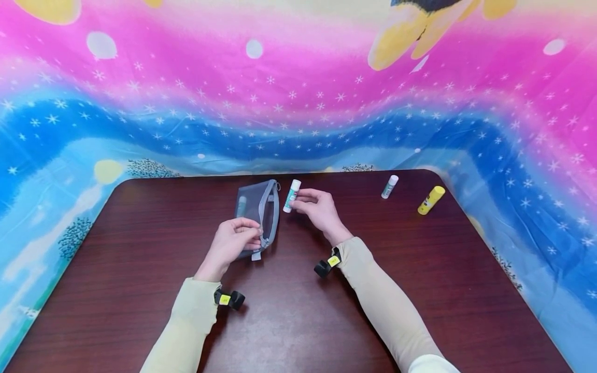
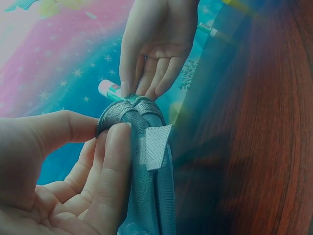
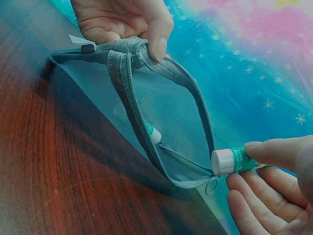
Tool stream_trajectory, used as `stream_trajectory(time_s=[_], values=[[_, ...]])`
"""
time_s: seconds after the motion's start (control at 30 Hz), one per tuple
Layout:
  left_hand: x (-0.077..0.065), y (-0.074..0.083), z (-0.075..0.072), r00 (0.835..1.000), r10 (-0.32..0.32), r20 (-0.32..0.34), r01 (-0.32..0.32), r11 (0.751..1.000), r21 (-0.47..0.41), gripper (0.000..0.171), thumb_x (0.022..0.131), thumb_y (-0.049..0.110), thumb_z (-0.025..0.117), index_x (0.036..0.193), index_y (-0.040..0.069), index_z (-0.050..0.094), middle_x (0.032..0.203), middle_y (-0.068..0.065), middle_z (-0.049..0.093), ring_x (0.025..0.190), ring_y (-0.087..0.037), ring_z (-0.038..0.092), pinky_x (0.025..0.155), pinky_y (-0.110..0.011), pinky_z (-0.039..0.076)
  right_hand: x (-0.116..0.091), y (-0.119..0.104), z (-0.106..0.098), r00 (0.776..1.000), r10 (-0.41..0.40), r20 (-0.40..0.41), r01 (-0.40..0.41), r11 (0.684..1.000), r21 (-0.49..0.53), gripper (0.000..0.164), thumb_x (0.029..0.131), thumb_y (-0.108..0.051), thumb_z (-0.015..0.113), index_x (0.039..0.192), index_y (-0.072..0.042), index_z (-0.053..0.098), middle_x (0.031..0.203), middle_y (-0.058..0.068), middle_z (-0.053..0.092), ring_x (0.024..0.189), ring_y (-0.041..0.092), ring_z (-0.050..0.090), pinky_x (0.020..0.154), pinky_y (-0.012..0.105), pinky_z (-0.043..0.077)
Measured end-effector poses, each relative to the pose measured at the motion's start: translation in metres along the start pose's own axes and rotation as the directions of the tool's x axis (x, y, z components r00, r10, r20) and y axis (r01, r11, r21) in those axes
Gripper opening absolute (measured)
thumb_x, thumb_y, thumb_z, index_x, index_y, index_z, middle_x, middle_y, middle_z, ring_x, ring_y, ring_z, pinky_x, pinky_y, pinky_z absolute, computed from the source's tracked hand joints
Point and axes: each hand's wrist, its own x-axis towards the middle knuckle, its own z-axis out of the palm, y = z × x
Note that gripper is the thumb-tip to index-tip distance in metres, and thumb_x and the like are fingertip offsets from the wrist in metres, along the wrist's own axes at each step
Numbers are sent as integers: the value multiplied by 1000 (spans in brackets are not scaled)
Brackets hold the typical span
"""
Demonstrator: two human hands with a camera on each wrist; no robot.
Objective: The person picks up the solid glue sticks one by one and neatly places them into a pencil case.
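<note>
The head view looks forward and down from the person's side, far enough off to take in most of a dark reddish-brown wooden table (image 1: 275, 331) and the multicoloured snowflake-patterned cloth (image 1: 298, 116) behind it. The left wrist view looks closely past the left hand (image 1: 227, 243) toward the right hand (image 1: 322, 211); the right wrist view faces back, into the grey mesh zip pouch (image 1: 253, 202), which both share.

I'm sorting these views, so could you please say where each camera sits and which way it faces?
Head: on the head, facing forward and down at the table; left hand, right hand and forearms show.
Left wrist: on that wrist, facing the pouch end-on; both hands show.
Right wrist: on that wrist, facing into the open pouch; both hands show.
The wrist views share the pouch and held glue stick.
</note>
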Motion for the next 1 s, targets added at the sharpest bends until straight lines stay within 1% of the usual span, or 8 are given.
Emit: stream_trajectory(time_s=[0.1,0.33,0.43,0.57,0.7,0.8,0.9,1.0], values=[[0,0,0,1000,-2,-1,2,1000,-4,17,95,3,68,107,-9,67,89,-16,73,70,-19,71,70,-32,62,3,1,3,1000,6,9,-6,1000,5,37,86,-2,80,122,3,70,106,19,73,90,22,72,83,35,60],[0,0,1,1000,-13,1,13,1000,-1,16,95,4,69,107,-6,68,98,-27,71,70,-19,71,70,-33,62,9,4,9,999,30,27,-29,999,-20,35,87,-2,79,120,3,71,104,17,73,87,22,72,82,34,60],[0,0,1,1000,-15,0,15,1000,2,16,95,4,69,107,-6,68,101,-28,71,71,-20,71,70,-33,62,11,6,11,999,34,39,-33,999,-28,35,87,-4,79,121,2,71,103,16,74,86,22,73,82,35,60],[0,0,1,1000,-10,1,10,1000,2,16,95,4,70,107,-6,68,98,-27,71,70,-19,71,70,-33,62,13,8,15,997,42,57,-41,999,-13,38,87,-3,79,123,2,69,102,16,74,86,22,73,83,36,60],[1,-1,1,1000,-6,3,6,1000,-5,17,95,4,69,107,-8,67,90,-20,72,69,-19,71,69,-32,62,14,9,18,995,62,74,-63,998,2,36,88,-3,78,122,3,68,101,16,74,87,23,73,83,38,60],[2,-2,1,1000,-7,9,7,1000,-6,20,96,5,69,110,-9,66,88,-16,73,69,-18,71,69,-32,62,14,11,19,994,77,82,-76,997,-11,34,89,-4,77,121,3,68,100,15,74,88,25,73,84,40,60],[1,-1,1,1000,-8,12,8,1000,-4,21,96,5,69,111,-9,66,91,-18,73,70,-19,71,69,-32,62,15,12,20,991,99,90,-97,995,-19,34,89,-5,77,121,2,68,101,16,74,91,28,73,85,41,60],[0,0,2,1000,-9,12,9,1000,-1,21,96,6,70,111,-9,66,95,-22,72,70,-19,71,69,-32,62,15,15,22,988,122,95,-121,993,-14,34,89,-4,76,121,2,69,102,16,75,92,29,73,84,39,60]])
